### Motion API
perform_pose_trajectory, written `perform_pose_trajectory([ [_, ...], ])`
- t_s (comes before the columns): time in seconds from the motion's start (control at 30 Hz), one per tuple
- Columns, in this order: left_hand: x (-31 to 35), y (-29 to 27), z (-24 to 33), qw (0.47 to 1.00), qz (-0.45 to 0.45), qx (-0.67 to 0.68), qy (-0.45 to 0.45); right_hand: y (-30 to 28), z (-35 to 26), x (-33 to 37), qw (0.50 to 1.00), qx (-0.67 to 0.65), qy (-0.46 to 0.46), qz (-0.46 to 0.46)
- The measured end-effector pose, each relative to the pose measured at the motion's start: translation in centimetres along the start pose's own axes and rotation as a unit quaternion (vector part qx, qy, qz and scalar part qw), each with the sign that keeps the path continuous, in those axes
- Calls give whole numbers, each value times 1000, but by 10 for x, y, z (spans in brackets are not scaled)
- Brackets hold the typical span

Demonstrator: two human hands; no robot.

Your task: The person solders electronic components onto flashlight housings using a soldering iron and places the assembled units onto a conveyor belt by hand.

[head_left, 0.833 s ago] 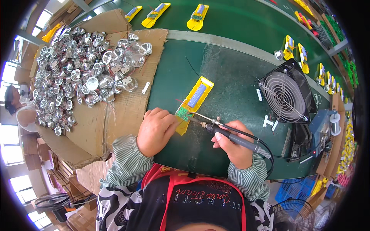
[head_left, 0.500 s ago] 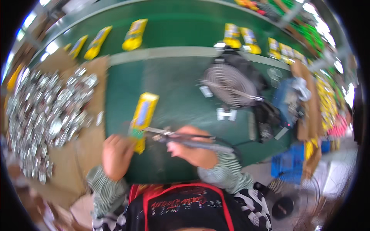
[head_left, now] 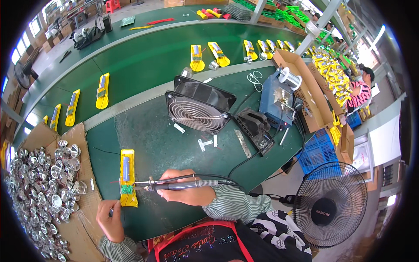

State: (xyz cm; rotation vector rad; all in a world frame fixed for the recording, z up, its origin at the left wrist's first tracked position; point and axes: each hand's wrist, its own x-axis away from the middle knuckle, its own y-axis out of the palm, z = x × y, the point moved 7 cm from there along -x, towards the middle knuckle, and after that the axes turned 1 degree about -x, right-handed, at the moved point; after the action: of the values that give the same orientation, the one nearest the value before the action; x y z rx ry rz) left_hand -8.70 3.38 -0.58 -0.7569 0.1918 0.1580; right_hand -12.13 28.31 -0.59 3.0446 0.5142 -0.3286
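Observation:
My right hand [head_left: 185,192] is wrapped round a grey-handled soldering iron [head_left: 192,184] with a thin feed tube along it. The iron's tip reaches the green circuit board [head_left: 126,190] in a yellow plastic casing [head_left: 129,201], which lies on the green bench. A blue cylindrical battery [head_left: 125,169] sits farther up the casing, and thin wires stick out to the left. My left hand [head_left: 110,220] rests by the casing's lower left edge, fingers closed; a small dark bit shows between them, too hidden to name.
Shiny reflector cups [head_left: 56,201] heap on cardboard at left. A square black fan [head_left: 198,109], an iron stand [head_left: 257,131] and a blue soldering unit [head_left: 277,98] with a solder spool stand right. Yellow casings [head_left: 103,91] line the far belt. A round fan [head_left: 329,205] stands lower right.
The view has turned and sharpened, so the bench appears shifted. The soldering iron stays in my right hand at the casing; my left hand stays beside it.

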Motion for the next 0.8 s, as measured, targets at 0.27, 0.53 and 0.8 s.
perform_pose_trajectory([
  [0.27,16,-18,0,973,-3,-200,113,8,2,2,1000,-13,12,1],
  [0.53,24,-33,-27,992,-29,-14,-126,8,3,1,999,-17,30,21],
  [0.8,-32,-16,16,974,-15,-202,103,0,11,-2,993,-67,94,20],
])
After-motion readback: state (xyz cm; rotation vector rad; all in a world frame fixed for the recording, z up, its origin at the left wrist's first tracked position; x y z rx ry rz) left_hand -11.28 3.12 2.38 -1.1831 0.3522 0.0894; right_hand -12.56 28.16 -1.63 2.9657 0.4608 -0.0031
